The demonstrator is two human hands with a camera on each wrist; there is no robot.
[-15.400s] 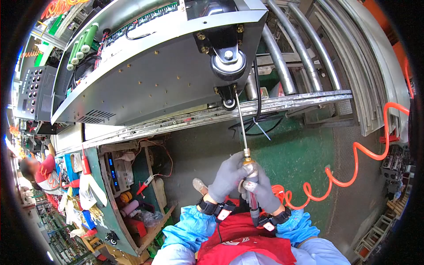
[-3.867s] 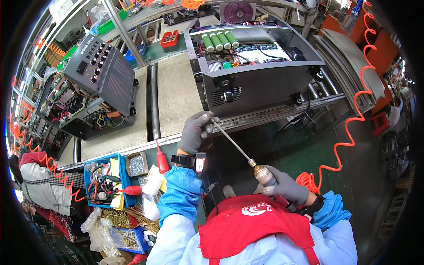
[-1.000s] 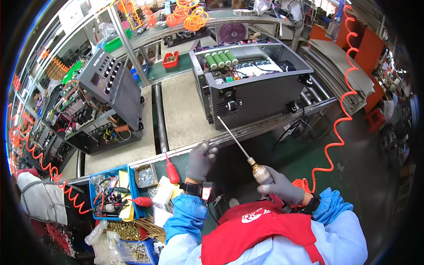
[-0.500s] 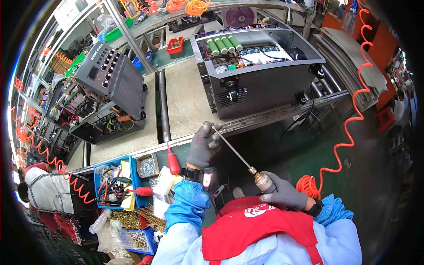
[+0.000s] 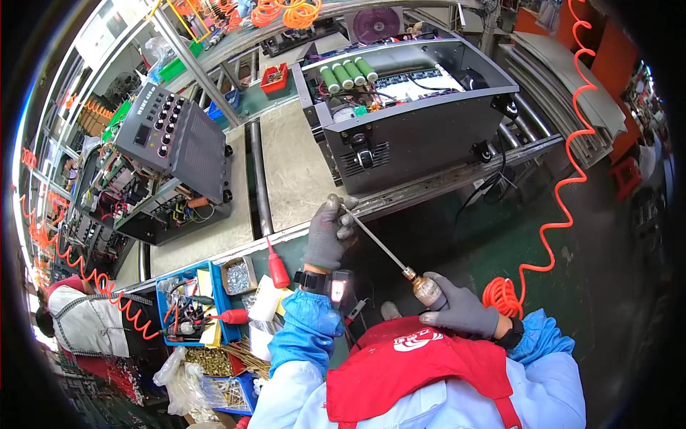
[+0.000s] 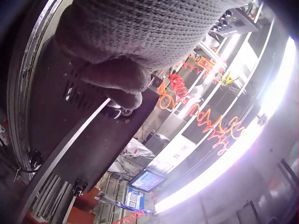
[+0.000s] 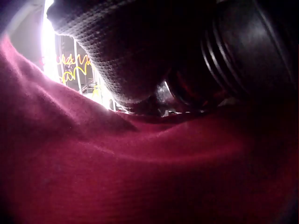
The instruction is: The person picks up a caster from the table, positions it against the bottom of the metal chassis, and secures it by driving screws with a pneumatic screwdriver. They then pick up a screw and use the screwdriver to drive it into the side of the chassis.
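Screwdriver lies clamped in your right grip, its long shaft slanting far-left to your left grip, which pinches the tip end, nearer than the grey cabinet.

We hold our gloved left hand out ahead of us, its fingers bent inward and its fingertips in a pinch. Our left wrist runs nearly straight on from the left forearm, which reaches forward. Our gloved right hand sits lower and nearer the body, fingers curled in a grip, while our right forearm angles inward from the side.
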